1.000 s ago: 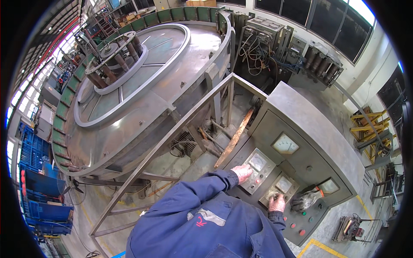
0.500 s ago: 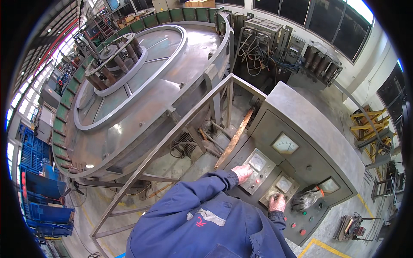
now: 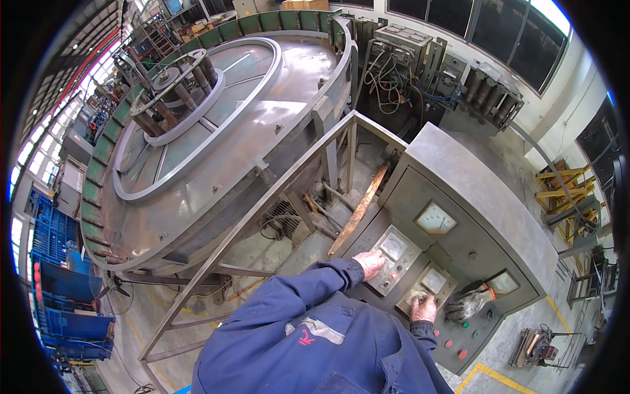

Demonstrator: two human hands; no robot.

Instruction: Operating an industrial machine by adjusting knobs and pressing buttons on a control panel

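Note:
Both of my hands are at the grey control cabinet (image 3: 420, 190). My left hand (image 3: 371, 264) rests with curled fingers at the left edge of the upper meter module (image 3: 401, 253); whatever it grips is hidden beneath the fingers. Lower and to the right, my right hand (image 3: 424, 309) pinches a round control knob (image 3: 414, 297) on the second meter module (image 3: 434, 281). Beside that hand a grey work glove (image 3: 467, 304) with an orange cuff lies against the panel. Red and green push buttons (image 3: 462, 354) sit below it.
A huge round metal turntable (image 3: 289, 111) fills the left, behind a steel frame rail (image 3: 262, 226). A long wooden strip (image 3: 359, 213) leans by the cabinet. Cable-hung machinery (image 3: 394, 72) stands behind, yellow steel stands (image 3: 567, 197) at right, blue racks (image 3: 69, 308) far left.
The spokes and light patches on the turntable's disc have shifted, so it has turned a little. Both hands stay at the same places on the panel.

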